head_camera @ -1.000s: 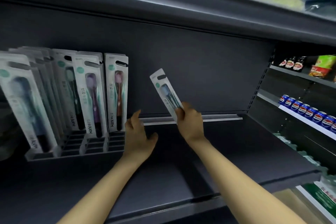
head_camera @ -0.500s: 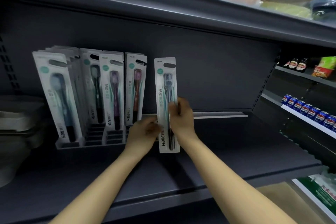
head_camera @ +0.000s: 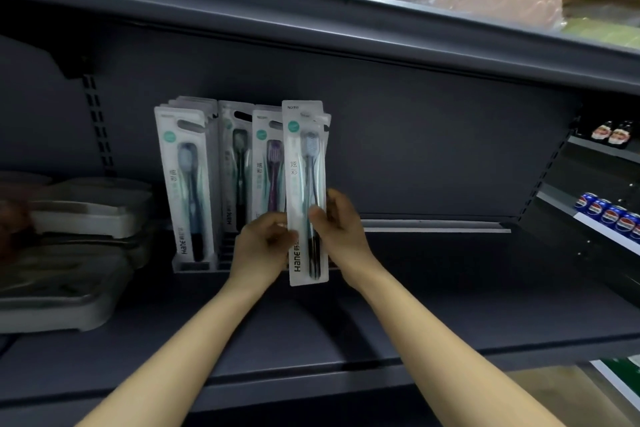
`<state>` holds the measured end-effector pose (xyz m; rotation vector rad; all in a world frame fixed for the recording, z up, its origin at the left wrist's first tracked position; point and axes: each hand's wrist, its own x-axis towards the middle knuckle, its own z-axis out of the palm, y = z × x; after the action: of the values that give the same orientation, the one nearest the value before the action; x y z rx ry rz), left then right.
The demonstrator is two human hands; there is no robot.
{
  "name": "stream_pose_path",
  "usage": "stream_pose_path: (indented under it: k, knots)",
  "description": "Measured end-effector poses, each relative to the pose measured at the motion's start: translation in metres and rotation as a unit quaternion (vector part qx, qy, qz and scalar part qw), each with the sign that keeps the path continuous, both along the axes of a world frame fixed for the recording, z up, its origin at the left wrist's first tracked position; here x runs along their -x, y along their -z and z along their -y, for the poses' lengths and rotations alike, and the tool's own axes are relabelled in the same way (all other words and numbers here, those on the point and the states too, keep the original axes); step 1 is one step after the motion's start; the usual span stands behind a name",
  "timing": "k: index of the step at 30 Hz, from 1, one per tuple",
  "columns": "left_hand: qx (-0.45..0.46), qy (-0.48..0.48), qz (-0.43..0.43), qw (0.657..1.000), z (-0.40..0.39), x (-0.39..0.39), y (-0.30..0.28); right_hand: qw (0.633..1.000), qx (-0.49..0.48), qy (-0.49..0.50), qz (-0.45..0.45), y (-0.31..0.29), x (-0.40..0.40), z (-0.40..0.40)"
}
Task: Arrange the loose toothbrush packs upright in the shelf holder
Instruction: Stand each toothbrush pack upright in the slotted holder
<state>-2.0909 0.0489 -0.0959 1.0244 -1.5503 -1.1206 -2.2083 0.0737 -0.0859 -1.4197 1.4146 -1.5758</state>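
Between both hands, upright white toothbrush pack (head_camera: 306, 191)

White toothbrush pack (head_camera: 306, 191) with pale-blue bristles and black lettering, against dark grey shelf (head_camera: 450, 274); blue cans (head_camera: 609, 215) at right.

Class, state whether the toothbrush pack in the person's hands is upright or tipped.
Upright: the held pack stands vertical, hang-hole end up, gripped by the left hand and right hand.

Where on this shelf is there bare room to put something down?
The dark shelf lies bare to the right of the holder, out to the side wall, and along its front edge. The left is crowded: stacked trays, then toothbrush packs, with both hands on one pack.
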Motion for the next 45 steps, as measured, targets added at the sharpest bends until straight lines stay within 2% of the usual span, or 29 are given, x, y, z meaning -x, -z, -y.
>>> stream_pose_path:
  k: [3,11,15,22,27,33,39,45]
  knots:
    - [0.015,-0.008,-0.002,1.0,0.003,-0.011,-0.002,0.999,-0.018,-0.009,-0.038,0.005,-0.005,0.001]
    - [0.043,-0.033,0.008,0.999,0.009,-0.032,-0.003,0.995,-0.064,-0.048,-0.058,0.013,-0.02,0.002]
    - [0.054,-0.036,0.022,0.998,0.013,-0.041,0.001,0.989,-0.067,-0.021,-0.128,0.013,-0.028,0.002]
    - [0.087,-0.047,0.027,0.995,0.015,-0.053,0.002,0.984,-0.068,0.022,-0.161,0.019,-0.048,0.008]
    - [0.08,-0.073,0.023,0.994,0.017,-0.063,0.01,0.985,-0.066,0.014,-0.156,0.02,-0.058,0.008]
    - [0.117,-0.123,0.034,0.985,0.015,-0.07,0.012,0.982,-0.042,0.028,-0.181,0.021,-0.07,0.008]
    - [0.133,-0.157,0.039,0.978,0.015,-0.077,0.016,0.99,-0.036,-0.008,-0.139,0.026,-0.081,0.008]
    - [0.166,-0.178,0.042,0.969,0.013,-0.089,0.016,0.99,-0.016,-0.002,-0.142,0.029,-0.097,0.011]
